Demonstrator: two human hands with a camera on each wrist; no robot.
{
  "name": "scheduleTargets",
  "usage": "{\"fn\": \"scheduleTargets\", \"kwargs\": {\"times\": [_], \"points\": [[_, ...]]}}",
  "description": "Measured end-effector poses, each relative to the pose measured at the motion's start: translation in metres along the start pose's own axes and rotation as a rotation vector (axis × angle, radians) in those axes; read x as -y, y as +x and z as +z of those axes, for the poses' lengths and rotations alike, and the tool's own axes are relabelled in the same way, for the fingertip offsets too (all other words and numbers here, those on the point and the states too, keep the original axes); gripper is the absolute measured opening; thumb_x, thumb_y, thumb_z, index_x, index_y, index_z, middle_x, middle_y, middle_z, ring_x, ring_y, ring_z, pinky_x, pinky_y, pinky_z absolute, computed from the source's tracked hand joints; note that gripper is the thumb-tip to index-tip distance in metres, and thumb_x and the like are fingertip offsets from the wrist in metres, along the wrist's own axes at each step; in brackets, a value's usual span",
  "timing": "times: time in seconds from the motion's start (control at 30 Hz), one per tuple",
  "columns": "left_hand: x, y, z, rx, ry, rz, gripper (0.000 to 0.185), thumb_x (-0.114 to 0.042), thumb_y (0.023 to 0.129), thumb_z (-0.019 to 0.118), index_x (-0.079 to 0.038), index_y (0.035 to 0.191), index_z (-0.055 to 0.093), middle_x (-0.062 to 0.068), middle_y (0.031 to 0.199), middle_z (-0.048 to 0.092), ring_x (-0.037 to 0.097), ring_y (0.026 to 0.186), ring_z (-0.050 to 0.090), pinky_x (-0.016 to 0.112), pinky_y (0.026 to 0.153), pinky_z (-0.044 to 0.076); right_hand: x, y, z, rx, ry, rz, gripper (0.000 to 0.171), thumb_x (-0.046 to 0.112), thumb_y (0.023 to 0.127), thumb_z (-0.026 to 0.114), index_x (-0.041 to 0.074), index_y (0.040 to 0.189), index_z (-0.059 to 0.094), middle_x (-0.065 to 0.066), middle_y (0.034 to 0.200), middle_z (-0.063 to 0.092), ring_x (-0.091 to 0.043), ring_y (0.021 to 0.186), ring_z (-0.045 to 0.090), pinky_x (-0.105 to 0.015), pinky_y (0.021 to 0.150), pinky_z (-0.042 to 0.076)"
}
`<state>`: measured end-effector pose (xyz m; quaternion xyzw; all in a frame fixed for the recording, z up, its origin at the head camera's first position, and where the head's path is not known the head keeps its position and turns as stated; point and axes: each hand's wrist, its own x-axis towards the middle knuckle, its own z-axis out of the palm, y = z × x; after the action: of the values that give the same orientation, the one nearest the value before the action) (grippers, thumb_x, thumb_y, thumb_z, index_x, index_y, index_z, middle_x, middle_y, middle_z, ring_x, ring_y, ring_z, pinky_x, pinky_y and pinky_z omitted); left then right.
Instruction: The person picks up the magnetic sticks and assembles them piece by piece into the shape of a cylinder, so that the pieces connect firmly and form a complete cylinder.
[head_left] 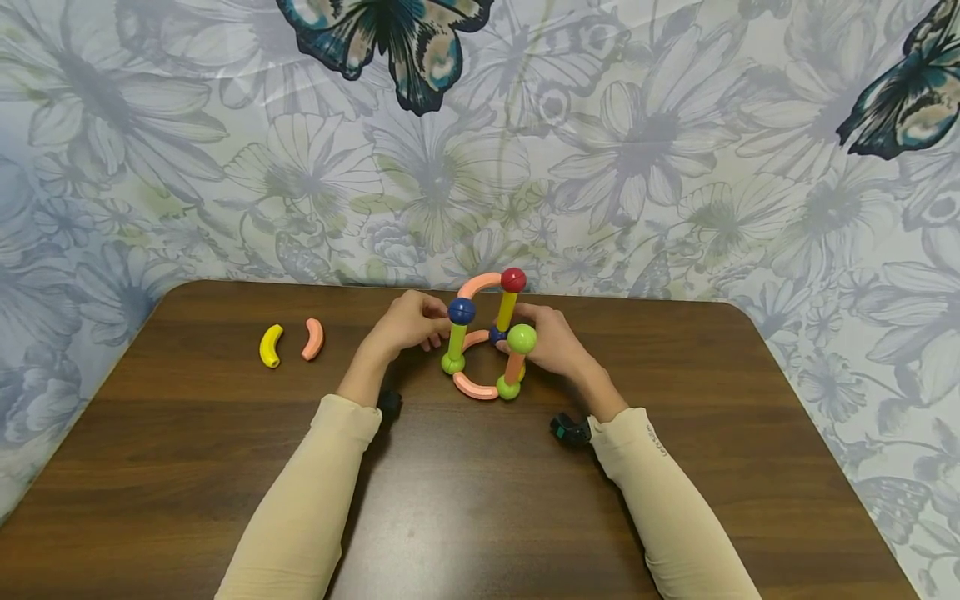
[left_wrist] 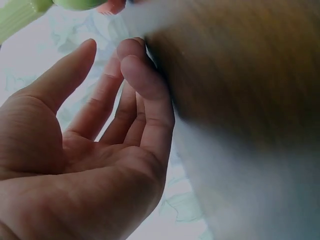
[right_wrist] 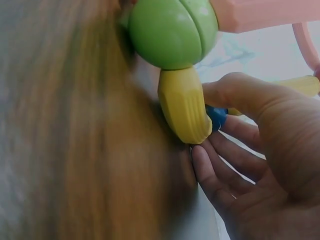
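While both hands flank toy frame [head_left: 487, 337] at table [head_left: 187, 467] centre: right hand [head_left: 551, 340] at 3 o'clock, fingers curled about blue ball [right_wrist: 216, 117] and yellow rod [right_wrist: 185, 106]. Left hand [head_left: 408, 321] at 9 o'clock, fingers relaxed, fingertips near frame; contact unclear. Frame looks light, rigid plastic, smooth balls; joints likely pull apart easily, so best held low at rods. Loose yellow curve [head_left: 271, 345] and pink curve [head_left: 312, 338] lie well apart at 9 o'clock.
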<state>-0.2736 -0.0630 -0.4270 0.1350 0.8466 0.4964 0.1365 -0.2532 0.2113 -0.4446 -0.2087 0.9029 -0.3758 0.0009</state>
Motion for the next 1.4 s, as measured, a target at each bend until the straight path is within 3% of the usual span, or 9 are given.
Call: {"fn": "scheduleTargets", "kwargs": {"times": [0.17, 0.4, 0.7, 0.8, 0.93, 1.07, 1.17, 1.3, 1.4], "points": [[0.0, -0.003, -0.006, -0.024, 0.036, 0.002, 0.02, -0.019, 0.101, 0.071, 0.0, 0.106, 0.077, 0.017, 0.091, 0.075, 0.024, 0.071, 0.07, 0.031, 0.061, 0.058, -0.004, -0.001, -0.005, -0.074, -0.026, 0.053, 0.043, 0.027, 0.088, 0.087, 0.009, 0.124, 0.073, -0.008, 0.12, 0.076, -0.028, 0.114, 0.07, -0.048, 0.1, 0.055], [0.003, -0.012, -0.019, -0.079, 0.08, 0.01, 0.02, -0.02, 0.101, 0.072, -0.002, 0.108, 0.078, 0.02, 0.092, 0.075, 0.026, 0.072, 0.071, 0.034, 0.062, 0.06, -0.012, -0.004, -0.005, -0.185, -0.015, 0.113, 0.045, 0.023, 0.088, 0.084, 0.005, 0.127, 0.07, -0.013, 0.114, 0.077, -0.028, 0.099, 0.074, -0.043, 0.088, 0.062], [0.005, -0.041, -0.062, -0.241, 0.233, -0.001, 0.02, -0.02, 0.1, 0.072, -0.001, 0.105, 0.076, 0.023, 0.096, 0.076, 0.029, 0.067, 0.072, 0.034, 0.06, 0.059, -0.008, -0.016, -0.005, -0.256, -0.02, 0.235, 0.042, 0.024, 0.09, 0.083, 0.004, 0.123, 0.069, -0.016, 0.112, 0.075, -0.029, 0.102, 0.074, -0.043, 0.09, 0.062], [0.009, -0.055, -0.078, -0.325, 0.339, -0.039, 0.022, -0.022, 0.1, 0.073, 0.0, 0.105, 0.076, 0.024, 0.098, 0.076, 0.035, 0.073, 0.073, 0.042, 0.072, 0.059, -0.006, -0.021, -0.006, -0.27, -0.038, 0.25, 0.042, 0.026, 0.09, 0.083, 0.002, 0.12, 0.068, -0.017, 0.111, 0.074, -0.031, 0.102, 0.074, -0.045, 0.091, 0.061], [0.014, -0.07, -0.092, -0.383, 0.494, -0.139, 0.033, -0.027, 0.098, 0.075, 0.003, 0.112, 0.071, 0.025, 0.101, 0.075, 0.047, 0.098, 0.068, 0.059, 0.092, 0.052, -0.004, -0.028, -0.007, -0.282, -0.051, 0.251, 0.041, 0.027, 0.09, 0.083, 0.001, 0.118, 0.067, -0.018, 0.109, 0.073, -0.031, 0.101, 0.073, -0.045, 0.091, 0.06], [0.019, -0.077, -0.097, -0.348, 0.601, -0.275, 0.044, -0.032, 0.093, 0.083, 0.006, 0.104, 0.064, 0.019, 0.08, 0.068, 0.042, 0.084, 0.064, 0.05, 0.073, 0.054, -0.004, -0.033, -0.005, -0.284, -0.053, 0.247, 0.039, 0.028, 0.092, 0.082, 0.003, 0.117, 0.067, -0.017, 0.108, 0.073, -0.03, 0.099, 0.074, -0.044, 0.089, 0.061], [0.022, -0.079, -0.096, -0.271, 0.609, -0.332, 0.043, -0.03, 0.091, 0.085, 0.005, 0.097, 0.061, 0.013, 0.071, 0.064, 0.035, 0.074, 0.061, 0.041, 0.065, 0.049, -0.004, -0.034, -0.004, -0.296, -0.039, 0.227, 0.038, 0.03, 0.093, 0.081, 0.005, 0.119, 0.068, -0.016, 0.108, 0.075, -0.029, 0.099, 0.074, -0.043, 0.088, 0.062], [0.026, -0.079, -0.093, -0.196, 0.571, -0.332, 0.04, -0.018, 0.093, 0.082, 0.007, 0.112, 0.059, 0.009, 0.07, 0.066, 0.038, 0.083, 0.063, 0.044, 0.071, 0.053, -0.004, -0.034, -0.002, -0.322, 0.0, 0.171, 0.037, 0.031, 0.096, 0.079, 0.008, 0.123, 0.071, -0.012, 0.109, 0.078, -0.026, 0.101, 0.075, -0.043, 0.088, 0.062], [0.027, -0.078, -0.092, -0.203, 0.559, -0.294, 0.033, -0.011, 0.092, 0.078, 0.006, 0.112, 0.059, 0.008, 0.068, 0.066, 0.04, 0.087, 0.064, 0.049, 0.078, 0.054, -0.005, -0.034, -0.001, -0.343, 0.032, 0.129, 0.033, 0.032, 0.098, 0.077, 0.011, 0.123, 0.074, -0.009, 0.11, 0.079, -0.024, 0.102, 0.077, -0.043, 0.09, 0.062]]}}
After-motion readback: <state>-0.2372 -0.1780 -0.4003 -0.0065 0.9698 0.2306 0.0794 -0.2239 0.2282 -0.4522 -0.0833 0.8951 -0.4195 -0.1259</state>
